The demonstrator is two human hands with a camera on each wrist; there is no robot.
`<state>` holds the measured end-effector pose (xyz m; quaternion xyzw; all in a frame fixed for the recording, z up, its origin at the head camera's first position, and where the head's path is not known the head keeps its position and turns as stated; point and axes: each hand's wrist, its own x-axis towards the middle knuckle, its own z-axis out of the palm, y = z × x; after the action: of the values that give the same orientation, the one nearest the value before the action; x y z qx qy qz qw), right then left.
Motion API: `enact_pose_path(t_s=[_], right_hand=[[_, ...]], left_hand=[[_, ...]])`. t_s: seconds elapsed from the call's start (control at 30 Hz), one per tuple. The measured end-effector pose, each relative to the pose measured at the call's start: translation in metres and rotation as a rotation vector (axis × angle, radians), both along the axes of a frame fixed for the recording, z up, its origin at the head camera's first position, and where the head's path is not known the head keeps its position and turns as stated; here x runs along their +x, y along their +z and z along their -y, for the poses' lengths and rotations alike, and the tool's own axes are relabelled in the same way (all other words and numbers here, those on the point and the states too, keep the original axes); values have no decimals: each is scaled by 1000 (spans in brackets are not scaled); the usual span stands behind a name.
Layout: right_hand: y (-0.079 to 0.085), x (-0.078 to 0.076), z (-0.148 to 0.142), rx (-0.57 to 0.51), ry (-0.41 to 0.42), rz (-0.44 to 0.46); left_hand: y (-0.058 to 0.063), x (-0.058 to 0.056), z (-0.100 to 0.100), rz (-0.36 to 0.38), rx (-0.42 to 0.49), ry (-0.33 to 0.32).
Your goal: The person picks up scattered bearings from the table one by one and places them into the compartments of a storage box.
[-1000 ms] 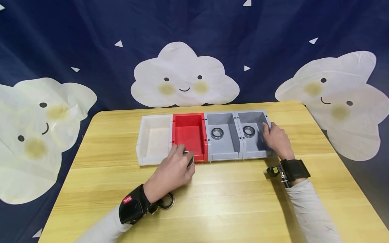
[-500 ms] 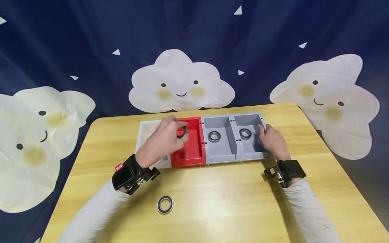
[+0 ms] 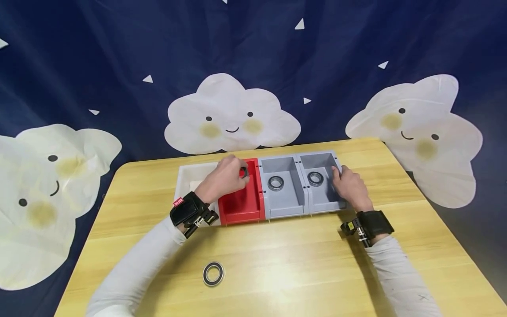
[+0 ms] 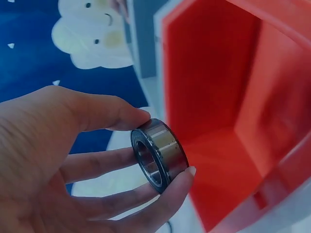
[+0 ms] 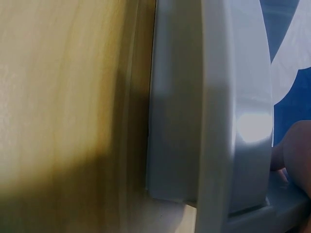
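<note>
My left hand (image 3: pixel 223 178) pinches a ball bearing (image 4: pixel 172 145) between thumb and fingertips, over the red bin (image 3: pixel 245 211). In the left wrist view the bearing is tilted on edge beside the bin's opening. My right hand (image 3: pixel 352 187) grips the right wall of the far-right grey bin (image 3: pixel 328 200), thumb on the inner side. Inside that bin lies a bearing (image 3: pixel 310 178); the other grey bin (image 3: pixel 283 207) holds another bearing (image 3: pixel 270 183). One more bearing (image 3: pixel 206 274) lies flat on the table in front. The right wrist view shows mostly the grey bin's outside.
A white bin (image 3: pixel 186 180), partly hidden by my left hand and wrist, ends the row on the left. All the bins stand side by side on a wooden table (image 3: pixel 293 264). A dark blue curtain with clouds (image 3: pixel 233 114) hangs close behind the table's back edge.
My left hand has carried the bearing from the red bin's front edge up and back over the bin, uncovering the table bearing. My right hand keeps its grip.
</note>
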<state>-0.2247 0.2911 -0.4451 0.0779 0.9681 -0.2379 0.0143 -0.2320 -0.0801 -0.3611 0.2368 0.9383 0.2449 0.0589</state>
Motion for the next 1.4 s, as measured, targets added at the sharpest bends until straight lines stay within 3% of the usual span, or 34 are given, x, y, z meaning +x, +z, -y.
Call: enact_pose_path(t_s=[0.13, 0.23, 0.63, 0.87, 1.2, 1.4], right_hand=[[-2, 1, 0, -3, -8, 4], [-2, 1, 1, -2, -12, 0], [-2, -1, 2, -5, 0, -27], [-3, -1, 1, -18, 6, -30], [-3, -1, 0, -21, 10, -42], [-4, -1, 0, -21, 5, -41]], left_hand=[[-13, -10, -2, 73, -30, 22], [-19, -16, -4, 87, -59, 32], [-25, -31, -14, 197, -139, 16], [-37, -33, -17, 200, -157, 25], [-50, -32, -19, 268, -198, 49], [-56, -31, -18, 253, -250, 46]])
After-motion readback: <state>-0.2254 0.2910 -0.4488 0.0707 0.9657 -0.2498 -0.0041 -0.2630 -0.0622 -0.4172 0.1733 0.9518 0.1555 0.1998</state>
